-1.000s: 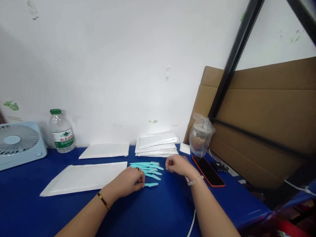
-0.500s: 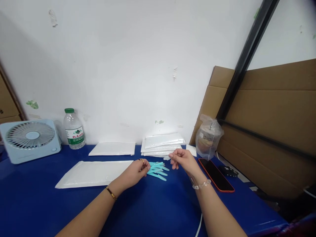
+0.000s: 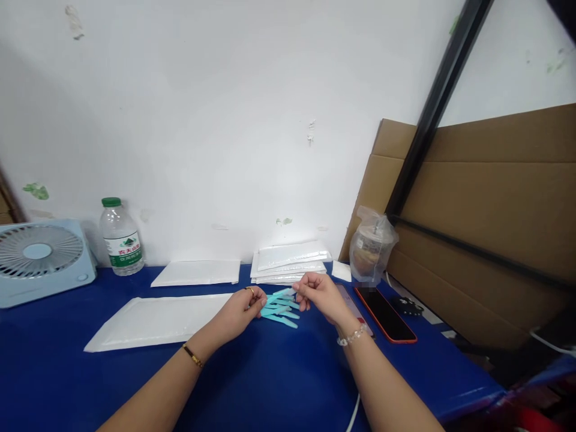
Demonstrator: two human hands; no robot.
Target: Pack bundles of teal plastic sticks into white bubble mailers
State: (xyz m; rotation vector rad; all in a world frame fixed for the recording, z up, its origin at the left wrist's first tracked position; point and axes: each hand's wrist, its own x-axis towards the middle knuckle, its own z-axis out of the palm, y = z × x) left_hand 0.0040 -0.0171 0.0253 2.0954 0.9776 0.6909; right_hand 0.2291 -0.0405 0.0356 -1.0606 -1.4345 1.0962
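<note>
My left hand hides the near ends of some blue sticks, the pale bit my right hand pinches looks too small to tell, and my view cuts off the fan.

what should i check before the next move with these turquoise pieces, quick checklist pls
1. Left hand gripping one turquoise piece: ok, its fingertips appear pinched on the left end.
2. Right hand at the other end: ok, fingers at the pale tip.
3. Pale tip fully seated: cannot tell, too small.
4. Loose turquoise pieces lined up: not ok, fanned and overlapping.
5. Bottle upright and capped: ok.
</note>
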